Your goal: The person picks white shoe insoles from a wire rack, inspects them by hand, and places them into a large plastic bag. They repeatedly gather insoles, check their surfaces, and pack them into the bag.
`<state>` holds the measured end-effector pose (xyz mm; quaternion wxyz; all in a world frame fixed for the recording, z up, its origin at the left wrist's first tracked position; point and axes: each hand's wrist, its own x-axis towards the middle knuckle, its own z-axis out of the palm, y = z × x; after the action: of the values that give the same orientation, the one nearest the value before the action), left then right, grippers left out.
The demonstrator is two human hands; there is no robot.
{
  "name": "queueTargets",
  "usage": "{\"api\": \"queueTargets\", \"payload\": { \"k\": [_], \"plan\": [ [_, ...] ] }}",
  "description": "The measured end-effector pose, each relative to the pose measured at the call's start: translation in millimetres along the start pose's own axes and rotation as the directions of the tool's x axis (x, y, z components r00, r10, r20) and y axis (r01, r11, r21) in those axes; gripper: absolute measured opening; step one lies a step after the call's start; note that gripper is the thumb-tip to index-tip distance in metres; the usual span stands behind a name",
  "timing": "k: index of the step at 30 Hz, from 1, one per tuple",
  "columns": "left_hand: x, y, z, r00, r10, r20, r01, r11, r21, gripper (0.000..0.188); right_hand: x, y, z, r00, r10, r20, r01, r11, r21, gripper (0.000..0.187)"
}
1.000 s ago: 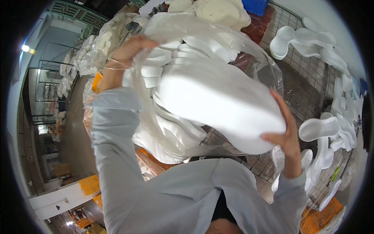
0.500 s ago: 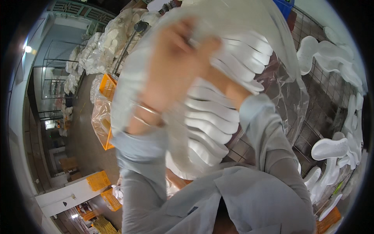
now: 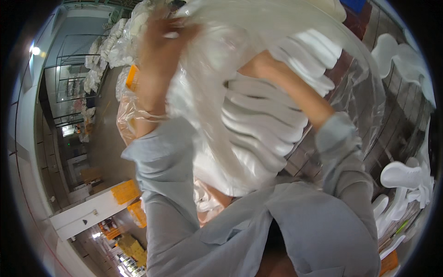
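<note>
A large clear plastic bag (image 3: 203, 87) hangs around a stack of white, curved, insole-shaped pieces (image 3: 263, 122). My left hand (image 3: 164, 46) is raised at the bag's upper left side, its fingers at the film. Motion smears them, so their grip does not show. Across the stack reaches my right arm, and my right hand (image 3: 256, 63) is beside the bag's film near the upper pieces. The film covers its fingers. Loose film (image 3: 364, 97) spreads out to the right of the stack.
More white insole-shaped pieces (image 3: 400, 174) lie along the right side on the tiled floor (image 3: 392, 111). Filled plastic bags (image 3: 121, 48) stand at the far left. Orange crates (image 3: 124, 191) are at the lower left, with a blue object (image 3: 354, 4) at the top right.
My hands have moved apart: the left went left and up, and the right arm now lies further right. The plastic film has shifted over the stack.
</note>
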<state>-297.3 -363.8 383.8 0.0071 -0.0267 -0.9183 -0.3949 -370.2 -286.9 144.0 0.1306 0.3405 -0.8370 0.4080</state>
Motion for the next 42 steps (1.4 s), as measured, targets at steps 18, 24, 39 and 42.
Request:
{"api": "queueTargets", "payload": {
  "k": [18,24,39,42],
  "plan": [
    [-46.5,-191.5,-12.7,1.000,0.005,0.017,-0.013,0.848,0.530,0.049,-144.3,-68.9,-117.1,0.870,0.120,0.478,-0.466,0.517,0.718,0.038],
    [-2.1,-205.2,-9.0,0.983,0.006,0.185,-0.090,0.889,0.449,0.037,-301.2,-105.5,-172.5,0.538,0.745,0.394,-0.732,0.182,0.656,0.030],
    [1.9,-201.1,-13.1,0.926,0.006,0.377,-0.238,0.785,0.572,0.057,-378.1,-136.3,-178.0,0.375,0.914,0.157,-0.737,0.192,0.649,0.024],
    [-4.7,-203.0,-12.3,0.886,0.163,0.433,-0.363,0.826,0.432,0.076,-304.9,-132.1,-146.2,0.538,0.808,0.241,-0.738,0.313,0.598,0.013]
  ]
}}
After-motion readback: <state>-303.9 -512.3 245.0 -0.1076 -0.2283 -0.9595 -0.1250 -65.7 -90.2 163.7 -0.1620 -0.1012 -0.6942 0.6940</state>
